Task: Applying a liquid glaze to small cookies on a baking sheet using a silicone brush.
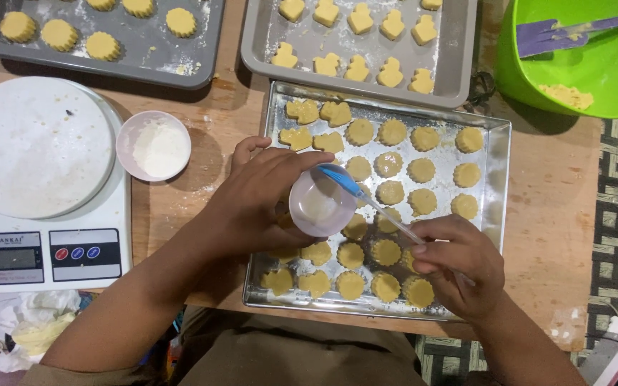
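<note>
Head view: left hand (252, 207) fingers cup a small bowl (321, 205); right hand (459, 264) fingers pinch a brush (366, 200), dipping it; cookies (388, 193) beyond the fingers look due for careful glazing.

Shiny tray (498, 179) sits centre on the table (202, 136), near edge closest to the person, cookies (395, 193) in rows inside it. Left hand (252, 204) holds a small cup (320, 206) over the tray's left half. Right hand (459, 264) is over the tray's near right corner, holding a brush (366, 200) whose tip rests in the cup. Behind the tray, a second tray (459, 64) with cookies; far left behind, a third tray (209, 57). Scale (44, 207) lies left of the hands, small bowl (153, 145) between scale and shiny tray. Large bowl (588, 71) at far right holds a spatula (574, 32).
</note>
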